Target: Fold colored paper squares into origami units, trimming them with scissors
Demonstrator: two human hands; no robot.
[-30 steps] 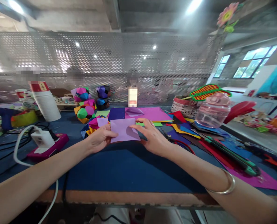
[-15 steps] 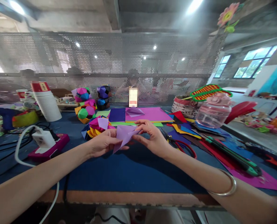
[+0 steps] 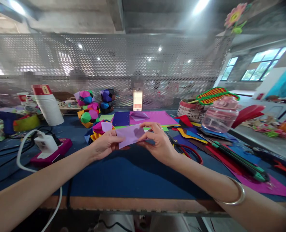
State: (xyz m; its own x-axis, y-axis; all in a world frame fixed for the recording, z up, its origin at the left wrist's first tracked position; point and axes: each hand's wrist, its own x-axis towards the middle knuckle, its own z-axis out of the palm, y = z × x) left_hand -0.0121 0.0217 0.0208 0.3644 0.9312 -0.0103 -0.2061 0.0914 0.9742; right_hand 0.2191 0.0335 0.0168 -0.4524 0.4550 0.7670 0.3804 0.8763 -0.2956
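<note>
A light purple sheet of paper point(image 3: 129, 136), roughly a rectangle now, is held above the blue tabletop between both hands. My left hand point(image 3: 106, 144) pinches its left end, thumb on top. At the right end, my right hand point(image 3: 156, 139) grips the sheet between thumb and fingers. Just behind my left hand lies a cluster of folded paper pieces point(image 3: 100, 129) in several colours. Beyond the held sheet, a folded purple paper piece point(image 3: 139, 116) rests on a stack of pink-purple paper point(image 3: 159, 119).
To the right lie red-handled scissors point(image 3: 192, 154), a green-black utility knife point(image 3: 241, 161), paper scraps and a clear bottle point(image 3: 220, 116). On the left are a magenta power strip point(image 3: 52, 154) with cables, stacked paper cups point(image 3: 48, 106) and folded paper balls point(image 3: 88, 116). A lit phone point(image 3: 137, 100) stands behind.
The purple paper has gone from a folded, pointed shape to a flatter rectangle facing me. Both hands have stayed near the same place, my left slightly further left.
</note>
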